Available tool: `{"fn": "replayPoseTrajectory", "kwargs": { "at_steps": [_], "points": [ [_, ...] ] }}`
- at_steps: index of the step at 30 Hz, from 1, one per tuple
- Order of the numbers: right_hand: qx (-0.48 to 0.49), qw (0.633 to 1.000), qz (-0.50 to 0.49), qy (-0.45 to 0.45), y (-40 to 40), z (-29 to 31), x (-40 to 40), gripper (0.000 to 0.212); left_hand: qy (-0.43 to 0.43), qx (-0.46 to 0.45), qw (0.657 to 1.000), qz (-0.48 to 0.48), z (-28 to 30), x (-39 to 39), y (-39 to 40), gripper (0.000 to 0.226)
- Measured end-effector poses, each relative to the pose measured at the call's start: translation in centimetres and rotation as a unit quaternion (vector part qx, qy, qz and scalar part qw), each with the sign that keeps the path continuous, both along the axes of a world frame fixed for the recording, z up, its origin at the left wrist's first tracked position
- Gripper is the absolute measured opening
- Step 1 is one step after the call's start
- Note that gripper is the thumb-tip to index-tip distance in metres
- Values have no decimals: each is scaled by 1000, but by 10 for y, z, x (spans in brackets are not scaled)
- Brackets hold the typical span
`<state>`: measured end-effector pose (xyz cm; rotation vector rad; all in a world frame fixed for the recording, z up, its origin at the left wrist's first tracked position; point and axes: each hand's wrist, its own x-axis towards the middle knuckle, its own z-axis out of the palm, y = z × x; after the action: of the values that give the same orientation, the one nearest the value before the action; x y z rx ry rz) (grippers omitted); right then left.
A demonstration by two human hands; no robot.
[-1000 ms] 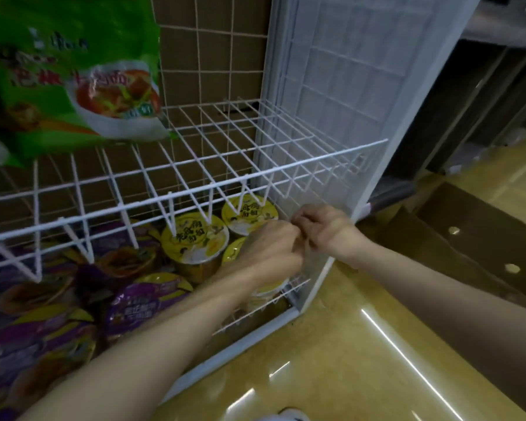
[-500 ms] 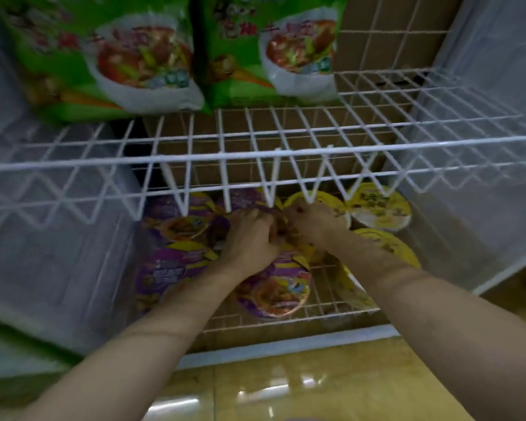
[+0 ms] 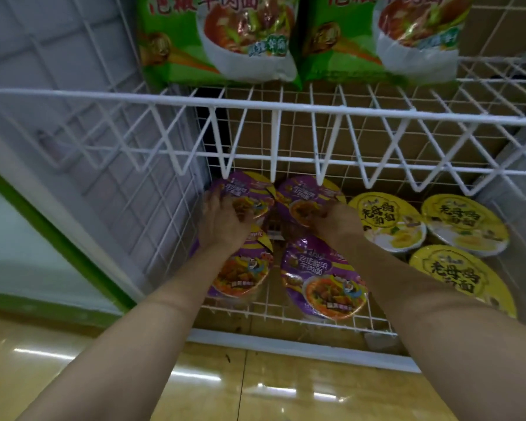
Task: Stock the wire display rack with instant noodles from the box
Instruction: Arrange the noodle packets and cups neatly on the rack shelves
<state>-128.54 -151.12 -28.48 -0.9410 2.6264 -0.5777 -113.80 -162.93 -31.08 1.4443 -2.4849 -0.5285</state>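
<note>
On the bottom shelf [image 3: 286, 311] of the white wire rack [image 3: 286, 109]: four purple noodle bowls [image 3: 322, 281] at left, three yellow noodle bowls [image 3: 389, 220] at right. Left hand [image 3: 222, 223] spread flat over the rear-left purple lid, right hand [image 3: 334, 221] resting fingers-down on the rear-right purple lid. Above, two green noodle packs [image 3: 219, 41] standing upright.

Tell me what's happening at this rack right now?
A person is arranging noodle bowls on the bottom wire shelf. The left hand rests on the back-left purple bowl; the right hand touches the back-right purple bowl. Two more purple bowls sit in front, three yellow bowls to the right, and green noodle packs on the shelf above.
</note>
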Motion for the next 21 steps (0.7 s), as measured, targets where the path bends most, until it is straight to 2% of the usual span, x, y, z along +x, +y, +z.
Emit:
{"fn": "replayPoseTrajectory", "kwargs": {
  "at_steps": [2, 6, 12, 17, 21],
  "points": [
    [6, 1000, -15, 13, -2, -2, 0, 33, -39, 8, 998, -49, -1, 1, -3, 62],
    [9, 998, -51, 20, -3, -3, 0, 35, -82, -1, 994, -66, 6, 2, -3, 67],
    [-42, 989, -123, -68, -5, -3, -4, 37, -209, -81, 973, -63, 18, -12, 10, 68],
    [-88, 972, -165, -139, -6, 5, -2, 56, -189, -83, 978, -25, 18, -20, 16, 66],
    [-95, 979, -139, -115, 4, 2, -4, 53, -163, -48, 985, -20, 13, -20, 11, 61]
  ]
}}
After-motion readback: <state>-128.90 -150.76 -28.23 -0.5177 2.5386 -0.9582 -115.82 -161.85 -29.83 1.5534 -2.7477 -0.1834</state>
